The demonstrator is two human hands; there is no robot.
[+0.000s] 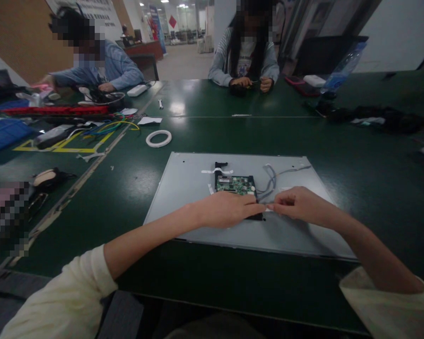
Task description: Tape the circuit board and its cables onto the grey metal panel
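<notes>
A pale grey metal panel [183, 188] lies flat in front of me. On it sits a green circuit board [245, 183] in a black bracket, with grey cables [270, 183] running off to its right. My left hand [229, 209] stretches across the board's near part, fingers extended, palm down, hiding some of it. Close to its fingertips, my right hand [297, 202] is closed in a pinch at a small piece of white tape [269, 208], mostly hidden by the fingers. Another strip of white tape [217, 171] crosses the bracket's top.
A roll of white tape [159, 138] rests beyond the panel on the green table [198, 132]. To the left are wires [109, 125], a blue bin [5, 134] and tools. Two people sit across the table. A plastic bottle [346, 68] stands at the far right.
</notes>
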